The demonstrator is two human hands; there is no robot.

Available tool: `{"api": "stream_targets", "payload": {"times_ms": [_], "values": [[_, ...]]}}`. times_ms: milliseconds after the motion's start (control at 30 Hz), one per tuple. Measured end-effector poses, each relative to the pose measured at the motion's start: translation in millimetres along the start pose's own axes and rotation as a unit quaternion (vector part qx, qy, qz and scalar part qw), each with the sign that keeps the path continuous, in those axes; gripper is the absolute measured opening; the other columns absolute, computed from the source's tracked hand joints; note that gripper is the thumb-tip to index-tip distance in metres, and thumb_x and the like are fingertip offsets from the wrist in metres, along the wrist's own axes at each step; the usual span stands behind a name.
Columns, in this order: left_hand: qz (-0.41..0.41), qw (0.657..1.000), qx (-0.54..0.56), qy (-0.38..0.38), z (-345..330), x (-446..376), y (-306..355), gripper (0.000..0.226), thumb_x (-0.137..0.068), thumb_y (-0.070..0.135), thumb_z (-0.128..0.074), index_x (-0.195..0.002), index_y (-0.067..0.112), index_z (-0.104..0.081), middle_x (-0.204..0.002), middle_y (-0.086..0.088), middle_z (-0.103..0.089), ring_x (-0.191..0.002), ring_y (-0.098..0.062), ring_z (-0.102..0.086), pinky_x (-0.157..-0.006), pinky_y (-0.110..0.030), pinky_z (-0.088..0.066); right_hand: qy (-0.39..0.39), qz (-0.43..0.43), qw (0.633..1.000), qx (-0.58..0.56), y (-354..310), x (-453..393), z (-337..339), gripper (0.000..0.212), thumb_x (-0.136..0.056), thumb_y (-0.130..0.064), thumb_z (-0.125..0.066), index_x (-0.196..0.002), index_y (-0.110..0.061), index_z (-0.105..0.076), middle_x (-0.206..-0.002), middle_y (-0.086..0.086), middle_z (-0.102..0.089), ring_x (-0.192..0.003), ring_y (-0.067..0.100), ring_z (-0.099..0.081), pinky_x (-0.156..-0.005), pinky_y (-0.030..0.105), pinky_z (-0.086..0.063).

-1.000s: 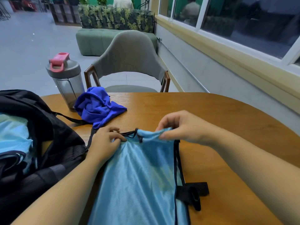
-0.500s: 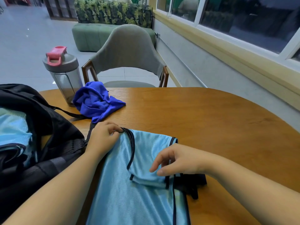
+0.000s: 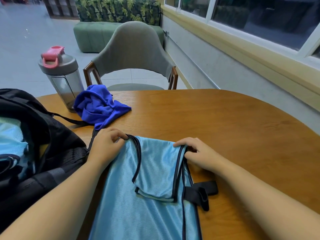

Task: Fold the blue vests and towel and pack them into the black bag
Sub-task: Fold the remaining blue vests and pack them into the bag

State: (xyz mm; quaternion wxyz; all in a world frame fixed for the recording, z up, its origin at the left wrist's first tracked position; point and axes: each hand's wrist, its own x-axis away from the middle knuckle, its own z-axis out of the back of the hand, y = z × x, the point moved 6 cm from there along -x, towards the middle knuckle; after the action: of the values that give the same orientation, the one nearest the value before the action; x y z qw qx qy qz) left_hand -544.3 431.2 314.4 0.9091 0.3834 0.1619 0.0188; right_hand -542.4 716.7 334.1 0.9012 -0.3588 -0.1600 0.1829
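Head cam is showing the light blue vest lying mid-frame on the counter, left hand and right hand both pinching its folded top edge, so I'd be keeping those corners level before creasing.

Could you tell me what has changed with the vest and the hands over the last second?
The right hand carried the vest's top right part toward the person, laid it as a folded flap, let go, then moved back up to pinch the new fold's right edge. The left hand kept gripping the top left corner. The dark blue cloth, bottle and black bag stayed put.
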Motion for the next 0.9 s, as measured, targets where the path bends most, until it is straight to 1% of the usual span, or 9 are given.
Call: {"api": "stream_targets", "payload": {"times_ms": [67, 167, 233, 333, 433, 567, 667, 767, 900], "values": [[-0.001, 1.000, -0.001, 0.001, 0, 0, -1, 0.043, -0.076, 0.006, -0.062, -0.067, 0.048, -0.059, -0.087, 0.017, -0.063, -0.095, -0.021, -0.058, -0.092, -0.047, -0.046, -0.019, -0.005, 1.000, -0.015, 2, -1, 0, 0.043, -0.088, -0.009, -0.053, -0.122, -0.035, -0.057, -0.121, -0.019, -0.049, -0.116, 0.000, -0.037, -0.088, 0.006, -0.033], [-0.003, 1.000, -0.001, 0.002, -1, -1, -1, 0.041, -0.076, 0.007, -0.062, -0.068, 0.048, -0.059, -0.087, 0.016, -0.064, -0.094, -0.021, -0.058, -0.091, -0.047, -0.046, -0.007, 0.015, 1.000, 0.011, 3, -4, -1, 0.039, -0.086, -0.013, -0.059, -0.116, -0.037, -0.059, -0.121, -0.021, -0.050, -0.118, 0.002, -0.037, -0.097, 0.016, -0.030], [0.001, 1.000, -0.004, 0.000, -1, -1, -1, 0.042, -0.076, 0.006, -0.062, -0.067, 0.047, -0.059, -0.088, 0.015, -0.064, -0.094, -0.021, -0.058, -0.091, -0.047, -0.046, 0.009, 0.023, 1.000, 0.015, 5, -6, -3, 0.037, -0.087, -0.012, -0.060, -0.111, -0.039, -0.060, -0.117, -0.022, -0.051, -0.115, 0.002, -0.038, -0.097, 0.015, -0.029], [0.004, 1.000, -0.009, -0.003, -1, 0, 0, 0.040, -0.077, 0.006, -0.062, -0.068, 0.046, -0.060, -0.088, 0.015, -0.064, -0.094, -0.021, -0.057, -0.091, -0.047, -0.046, 0.048, 0.030, 0.998, 0.006, 9, -11, -2, 0.034, -0.090, -0.007, -0.057, -0.102, -0.038, -0.063, -0.109, -0.019, -0.056, -0.109, 0.007, -0.046, -0.085, 0.002, -0.030], [0.002, 1.000, -0.011, -0.005, -1, -1, 0, 0.042, -0.077, 0.004, -0.061, -0.070, 0.045, -0.061, -0.089, 0.015, -0.064, -0.095, -0.021, -0.057, -0.092, -0.047, -0.045, 0.092, 0.015, 0.995, -0.032, 16, -16, 1, 0.034, -0.091, -0.003, -0.053, -0.098, -0.033, -0.067, -0.103, -0.004, -0.062, -0.095, 0.015, -0.054, -0.074, 0.008, -0.037], [0.005, 1.000, -0.031, -0.006, -2, -3, -3, 0.038, -0.077, 0.001, -0.058, -0.076, 0.038, -0.067, -0.089, 0.016, -0.060, -0.098, -0.022, -0.056, -0.094, -0.046, -0.044, 0.125, 0.009, 0.990, -0.058, 21, -21, 9, 0.034, -0.093, -0.004, -0.052, -0.100, -0.032, -0.071, -0.097, -0.014, -0.064, -0.081, -0.012, -0.054, -0.069, 0.004, -0.038], [0.010, 0.999, -0.045, -0.001, -3, -5, -5, 0.033, -0.079, -0.002, -0.057, -0.085, 0.025, -0.075, -0.091, 0.013, -0.058, -0.101, -0.023, -0.056, -0.096, -0.044, -0.043, 0.138, 0.009, 0.990, -0.036, 25, -30, 10, 0.033, -0.092, -0.005, -0.055, -0.101, -0.031, -0.072, -0.085, -0.018, -0.059, -0.072, -0.012, -0.052, -0.067, 0.011, -0.038], [0.016, 0.999, -0.044, 0.005, -4, -8, -6, 0.031, -0.082, 0.000, -0.055, -0.091, 0.021, -0.076, -0.099, 0.009, -0.062, -0.104, -0.022, -0.056, -0.097, -0.044, -0.043, 0.157, 0.015, 0.987, 0.011, 28, -42, 11, 0.034, -0.090, -0.007, -0.056, -0.102, -0.034, -0.073, -0.091, -0.018, -0.060, -0.086, -0.001, -0.056, -0.081, 0.029, -0.045], [0.041, 0.998, -0.054, -0.019, -6, -10, -5, 0.035, -0.077, 0.027, -0.051, -0.105, 0.027, -0.074, -0.116, 0.003, -0.062, -0.113, -0.023, -0.053, -0.100, -0.045, -0.041, 0.168, -0.022, 0.985, 0.034, 30, -60, 21, 0.032, -0.094, -0.013, -0.052, -0.102, -0.037, -0.072, -0.102, -0.013, -0.061, -0.097, 0.010, -0.055, -0.084, 0.032, -0.047]]}}
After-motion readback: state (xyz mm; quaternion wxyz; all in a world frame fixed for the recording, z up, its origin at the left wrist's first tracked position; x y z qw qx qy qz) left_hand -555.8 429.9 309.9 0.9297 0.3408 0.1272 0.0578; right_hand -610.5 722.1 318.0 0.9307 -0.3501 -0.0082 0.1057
